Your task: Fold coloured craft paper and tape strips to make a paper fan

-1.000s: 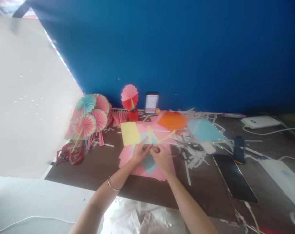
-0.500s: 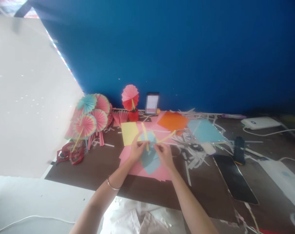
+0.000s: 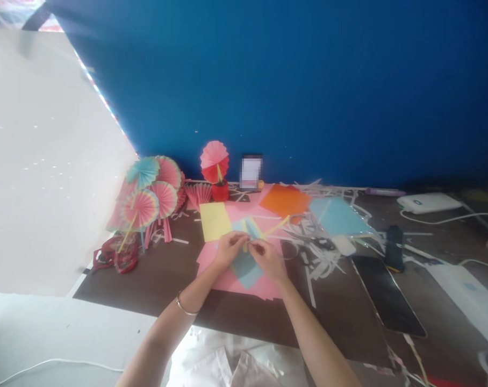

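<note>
In the middle of the table my left hand [image 3: 230,249] and my right hand [image 3: 266,258] come together, both closed in a pinch. Between the fingertips is a small light blue paper piece [image 3: 252,227] with yellow along it; its lower part is hidden by the fingers. Beneath the hands lies a light blue paper sheet [image 3: 247,274] on pink paper [image 3: 214,271]. A yellow paper square [image 3: 215,220] is just beyond my left hand. A yellow paper strip [image 3: 277,226] slants away to the right of the held piece.
Pleated paper fans [image 3: 141,207] and a red-potted paper flower [image 3: 214,161] stand at the left back. Orange paper [image 3: 285,199], a blue sheet [image 3: 338,215] and white paper scraps [image 3: 324,258] lie right. A black phone [image 3: 389,295] and white power bank [image 3: 429,202] are farther right.
My hands have drawn closer together, the right moving left until the fingertips nearly meet. The blue paper piece between them has tilted and now shows a narrower shape.
</note>
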`<action>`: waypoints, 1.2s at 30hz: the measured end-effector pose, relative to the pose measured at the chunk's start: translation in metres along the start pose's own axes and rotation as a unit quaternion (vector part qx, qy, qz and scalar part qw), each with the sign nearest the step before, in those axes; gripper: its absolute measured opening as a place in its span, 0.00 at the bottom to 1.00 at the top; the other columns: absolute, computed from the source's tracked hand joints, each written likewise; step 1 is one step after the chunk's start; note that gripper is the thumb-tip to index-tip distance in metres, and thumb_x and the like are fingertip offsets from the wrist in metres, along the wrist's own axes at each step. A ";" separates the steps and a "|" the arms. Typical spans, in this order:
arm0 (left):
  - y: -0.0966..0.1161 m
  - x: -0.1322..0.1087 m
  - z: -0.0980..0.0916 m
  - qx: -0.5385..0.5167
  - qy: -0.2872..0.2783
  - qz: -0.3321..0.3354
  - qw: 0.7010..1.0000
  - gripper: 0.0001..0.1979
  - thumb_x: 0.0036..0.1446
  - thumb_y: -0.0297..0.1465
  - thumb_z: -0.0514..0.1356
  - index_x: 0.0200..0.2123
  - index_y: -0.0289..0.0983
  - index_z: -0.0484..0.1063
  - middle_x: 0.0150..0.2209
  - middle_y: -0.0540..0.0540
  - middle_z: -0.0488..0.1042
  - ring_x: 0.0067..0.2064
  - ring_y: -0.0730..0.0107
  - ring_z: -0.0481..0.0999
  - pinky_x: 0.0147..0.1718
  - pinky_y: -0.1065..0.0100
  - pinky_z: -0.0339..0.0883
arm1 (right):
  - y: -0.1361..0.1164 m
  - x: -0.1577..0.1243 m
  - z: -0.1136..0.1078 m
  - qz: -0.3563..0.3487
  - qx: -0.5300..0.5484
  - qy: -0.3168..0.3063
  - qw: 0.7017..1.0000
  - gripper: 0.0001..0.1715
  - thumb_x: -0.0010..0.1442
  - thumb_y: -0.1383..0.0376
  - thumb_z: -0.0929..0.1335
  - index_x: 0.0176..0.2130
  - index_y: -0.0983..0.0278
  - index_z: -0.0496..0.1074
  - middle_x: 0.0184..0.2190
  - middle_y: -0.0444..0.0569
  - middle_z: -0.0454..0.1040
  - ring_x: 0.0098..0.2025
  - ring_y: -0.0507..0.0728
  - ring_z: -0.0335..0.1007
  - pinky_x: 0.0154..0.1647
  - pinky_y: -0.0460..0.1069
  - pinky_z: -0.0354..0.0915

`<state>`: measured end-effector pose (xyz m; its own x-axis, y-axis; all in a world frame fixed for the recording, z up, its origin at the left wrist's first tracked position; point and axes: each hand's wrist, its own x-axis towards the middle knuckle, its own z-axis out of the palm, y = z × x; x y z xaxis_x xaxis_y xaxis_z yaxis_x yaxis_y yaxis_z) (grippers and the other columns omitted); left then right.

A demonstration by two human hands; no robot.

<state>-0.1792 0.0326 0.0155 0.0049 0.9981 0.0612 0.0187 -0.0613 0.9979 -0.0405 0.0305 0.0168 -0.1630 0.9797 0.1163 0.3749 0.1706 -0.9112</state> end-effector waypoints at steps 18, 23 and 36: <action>-0.021 0.020 -0.029 0.042 0.022 0.000 0.999 0.13 0.51 0.33 0.61 0.40 0.34 0.74 0.51 0.37 0.71 0.31 0.70 0.78 0.29 0.69 0.71 | 0.038 0.011 -0.025 -0.128 -0.329 0.163 0.921 0.13 0.56 0.62 0.63 0.39 0.64 0.72 0.39 0.55 0.75 0.44 0.62 0.65 0.48 0.56 0.55; -0.019 0.025 -0.040 0.081 -0.013 -0.002 0.997 0.12 0.49 0.26 0.59 0.39 0.32 0.74 0.48 0.37 0.73 0.33 0.69 0.77 0.32 0.67 0.72 | 0.038 0.011 -0.008 -0.137 -0.393 0.142 0.898 0.14 0.59 0.69 0.59 0.32 0.63 0.72 0.32 0.52 0.77 0.37 0.59 0.69 0.50 0.57 0.50; -0.001 0.025 -0.051 0.190 -0.086 0.040 0.977 0.14 0.49 0.29 0.60 0.41 0.38 0.76 0.50 0.39 0.72 0.29 0.69 0.75 0.26 0.69 0.68 | 0.031 0.001 -0.008 -0.252 -0.263 0.065 0.929 0.13 0.54 0.72 0.61 0.32 0.61 0.73 0.31 0.48 0.75 0.38 0.57 0.69 0.45 0.53 0.59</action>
<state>-0.2303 0.0577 0.0170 0.1886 0.9768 0.1017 0.3813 -0.1682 0.9090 -0.0219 0.0380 -0.0086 -0.3408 0.7595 0.5541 0.6806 0.6059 -0.4119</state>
